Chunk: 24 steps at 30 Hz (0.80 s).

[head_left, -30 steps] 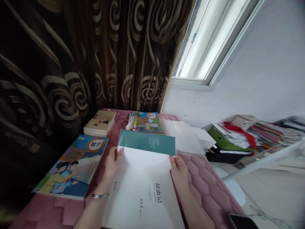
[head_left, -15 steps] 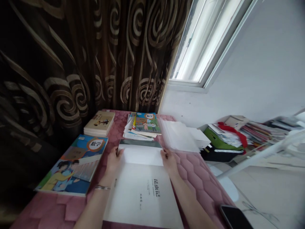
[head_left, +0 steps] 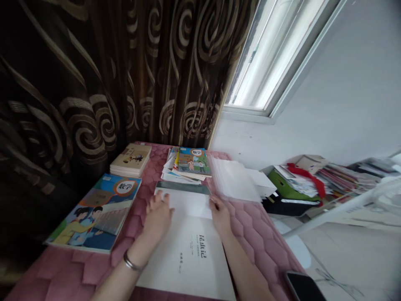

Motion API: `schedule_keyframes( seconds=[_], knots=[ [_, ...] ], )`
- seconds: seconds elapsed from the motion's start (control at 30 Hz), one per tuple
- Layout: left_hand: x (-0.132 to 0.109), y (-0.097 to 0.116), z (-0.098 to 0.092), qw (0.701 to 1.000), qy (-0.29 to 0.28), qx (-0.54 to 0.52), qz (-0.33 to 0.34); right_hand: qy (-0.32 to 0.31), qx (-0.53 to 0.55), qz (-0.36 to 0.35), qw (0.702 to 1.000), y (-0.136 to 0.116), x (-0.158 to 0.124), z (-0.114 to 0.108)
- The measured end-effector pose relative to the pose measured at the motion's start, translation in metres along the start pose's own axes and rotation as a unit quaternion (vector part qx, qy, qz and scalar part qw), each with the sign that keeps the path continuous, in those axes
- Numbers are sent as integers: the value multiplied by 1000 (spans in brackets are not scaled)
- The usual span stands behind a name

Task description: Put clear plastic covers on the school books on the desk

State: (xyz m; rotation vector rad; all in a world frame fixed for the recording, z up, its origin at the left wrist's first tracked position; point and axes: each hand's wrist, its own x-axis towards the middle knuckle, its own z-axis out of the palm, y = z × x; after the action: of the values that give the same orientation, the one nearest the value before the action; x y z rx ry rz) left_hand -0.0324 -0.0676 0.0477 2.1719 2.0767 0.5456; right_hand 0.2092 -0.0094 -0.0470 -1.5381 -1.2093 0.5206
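Note:
An open book (head_left: 188,255) lies on the pink quilted tabletop (head_left: 250,234), showing a white title page with dark characters. Its teal cover flap (head_left: 183,187) is folded down flat at the far edge. My left hand (head_left: 158,214) rests palm down on the page near the fold, fingers stretched out, a bracelet on the wrist. At the right end of the fold, my right hand (head_left: 219,211) presses on the page with its fingertips; nothing shows in it.
A large illustrated textbook (head_left: 95,213) lies to the left, a smaller stack of books (head_left: 131,159) behind it. Several thin books (head_left: 188,163) and clear plastic sheets (head_left: 234,179) lie at the far side. A phone (head_left: 302,286) sits at lower right. Cluttered shelf (head_left: 313,179) at right, patterned curtain (head_left: 125,71) behind.
The raised teal cover flap has been folded down flat. My left hand has slid from the left edge onto the page, and my right hand has moved a little left along the fold.

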Motion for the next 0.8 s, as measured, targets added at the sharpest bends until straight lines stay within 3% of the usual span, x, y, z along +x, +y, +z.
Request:
schedule_keyframes(
  seconds=[0.03, 0.1, 0.2, 0.33, 0.43, 0.6, 0.8],
  knots=[
    [-15, 12, -2, 995, -57, 3, 79, -4, -3, -4, 1000, 2, 1, 0],
    [-49, 28, 3, 958, -135, 3, 252, -8, -5, -7, 1000, 4, 2, 0],
    [-94, 24, 28, 913, -149, 68, 374, -22, 17, -1, 1000, 4, 1, -1],
    [-120, -3, 56, 898, -96, 145, 405, -46, 33, 16, 998, 2, -1, -4],
    [-122, -7, 59, 885, -58, 186, 423, -60, 20, 21, 998, 3, 0, -5],
    [-116, 10, 36, 845, -40, 218, 487, -62, 7, 6, 998, 4, 2, -7],
    [-122, 17, 2, 851, -35, 205, 482, -102, -20, 30, 994, 4, 0, -14]
  ],
)
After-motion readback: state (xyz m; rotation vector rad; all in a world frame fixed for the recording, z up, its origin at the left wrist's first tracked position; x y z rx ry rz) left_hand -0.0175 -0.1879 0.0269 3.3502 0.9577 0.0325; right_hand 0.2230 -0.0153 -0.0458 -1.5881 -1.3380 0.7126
